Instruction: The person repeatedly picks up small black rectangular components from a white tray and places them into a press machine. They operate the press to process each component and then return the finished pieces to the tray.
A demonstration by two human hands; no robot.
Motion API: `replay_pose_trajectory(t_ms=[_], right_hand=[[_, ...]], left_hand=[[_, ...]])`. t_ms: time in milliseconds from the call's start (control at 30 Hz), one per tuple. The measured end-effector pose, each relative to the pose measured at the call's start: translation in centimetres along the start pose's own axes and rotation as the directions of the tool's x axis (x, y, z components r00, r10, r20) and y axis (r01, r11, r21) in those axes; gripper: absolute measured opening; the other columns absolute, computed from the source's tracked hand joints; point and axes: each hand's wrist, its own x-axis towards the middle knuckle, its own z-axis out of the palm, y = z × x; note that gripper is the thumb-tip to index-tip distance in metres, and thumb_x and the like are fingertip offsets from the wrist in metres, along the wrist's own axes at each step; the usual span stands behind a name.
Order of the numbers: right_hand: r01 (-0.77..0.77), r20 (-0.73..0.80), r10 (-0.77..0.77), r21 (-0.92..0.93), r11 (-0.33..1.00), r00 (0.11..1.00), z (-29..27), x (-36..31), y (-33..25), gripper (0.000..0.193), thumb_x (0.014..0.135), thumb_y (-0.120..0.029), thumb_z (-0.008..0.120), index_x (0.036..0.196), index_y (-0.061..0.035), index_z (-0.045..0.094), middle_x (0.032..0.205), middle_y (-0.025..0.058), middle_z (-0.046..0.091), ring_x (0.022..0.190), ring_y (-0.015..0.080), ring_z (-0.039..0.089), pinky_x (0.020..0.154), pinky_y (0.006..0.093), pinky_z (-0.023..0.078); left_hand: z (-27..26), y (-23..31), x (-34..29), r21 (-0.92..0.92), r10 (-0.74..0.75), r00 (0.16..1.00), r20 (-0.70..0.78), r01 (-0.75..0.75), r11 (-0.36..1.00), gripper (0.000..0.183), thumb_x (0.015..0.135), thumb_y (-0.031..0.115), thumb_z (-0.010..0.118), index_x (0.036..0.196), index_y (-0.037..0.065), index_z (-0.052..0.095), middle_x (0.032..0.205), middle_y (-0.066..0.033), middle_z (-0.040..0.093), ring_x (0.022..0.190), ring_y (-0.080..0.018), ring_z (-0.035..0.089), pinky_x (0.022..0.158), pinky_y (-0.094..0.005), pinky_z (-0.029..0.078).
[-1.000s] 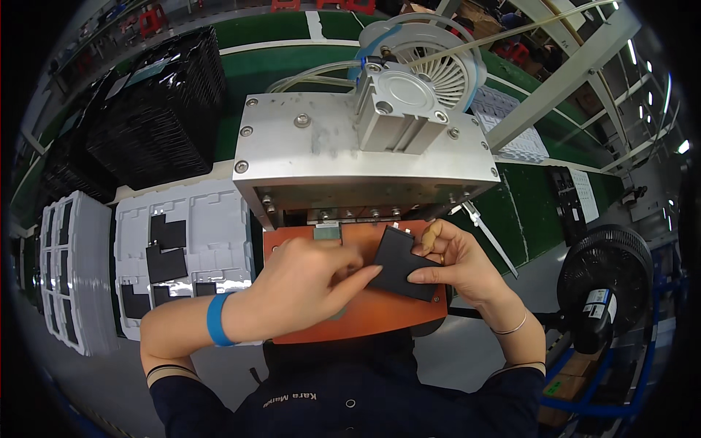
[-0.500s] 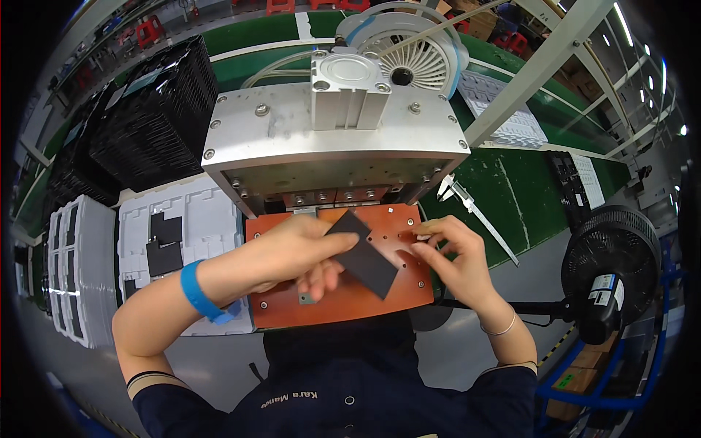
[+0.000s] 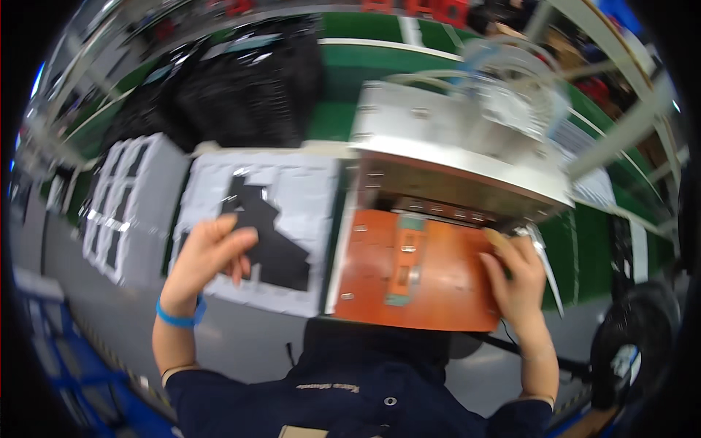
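Note:
My left hand (image 3: pixel 212 255) is over the white tray (image 3: pixel 208 179) at the left, thumb and fingers pinched on the edge of a flat black sheet (image 3: pixel 281 255). The sheet slants over the tray, and motion blurs its grip edge. Another black piece (image 3: pixel 244 196) lies in the tray just beyond. My right hand (image 3: pixel 517 277) is at the right side of the orange plate (image 3: pixel 453 285), its thumb and forefinger apart with nothing visible between them. On that plate lies a narrow greenish strip (image 3: pixel 398 299) with metal parts along it.
A metal press frame (image 3: pixel 453 139) stands behind the orange plate. Stacked white trays (image 3: pixel 150 204) are at far left, with tall black tray stacks (image 3: pixel 248 95) behind. A caliper (image 3: pixel 549 270) lies right of the plate. A black fan (image 3: pixel 635 343) is at lower right.
The view has turned left. My left hand has carried the black sheet from above the orange plate to the white tray. My right hand stays by the plate's right side.

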Motion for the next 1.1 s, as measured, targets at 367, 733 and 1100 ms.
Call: replay_pose_trajectory(t_ms=[367,733,1100], right_hand=[[0.383,0.338,-0.550,0.449,0.807,0.763,11.9,11.1,-14.6,0.026,0.083,-0.021,0.071,0.104,-0.0055,0.067,0.101,0.0100,0.064,0.100,0.0293,0.059,0.083,0.0393,0.052],[0.346,0.509,-0.384,0.171,0.922,0.771,24.6,12.1,-21.7,0.059,0.064,-0.042,0.086,0.101,-0.0004,0.066,0.105,0.0142,0.062,0.113,0.0297,0.054,0.089,0.0423,0.048],[0.064,0.456,-0.320,0.494,0.867,0.830,20.9,13.4,-19.6,0.029,0.069,-0.010,0.082,0.090,0.0001,0.065,0.082,0.0185,0.069,0.082,0.0340,0.068,0.072,0.0407,0.052]], left_hand=[[-13.6,-10.8,8.2,0.162,0.083,0.823,-0.562,0.012,0.987,0.036,0.093,0.035,0.065,0.073,0.004,0.063,0.059,-0.0001,0.058,0.048,-0.0061,0.052,0.043,-0.0224,0.034],[-8.8,-11.6,6.5,0.869,0.685,0.627,-0.370,-0.026,0.494,0.035,0.085,0.025,0.073,0.110,0.004,0.062,0.121,-0.0181,0.060,0.107,-0.0357,0.059,0.083,-0.0415,0.052],[-10.7,-13.0,8.2,0.611,0.383,0.920,-0.080,-0.258,0.748,0.058,0.105,0.044,0.022,0.138,0.011,0.055,0.152,-0.0151,0.040,0.147,-0.0349,0.023,0.119,-0.0445,0.014]])
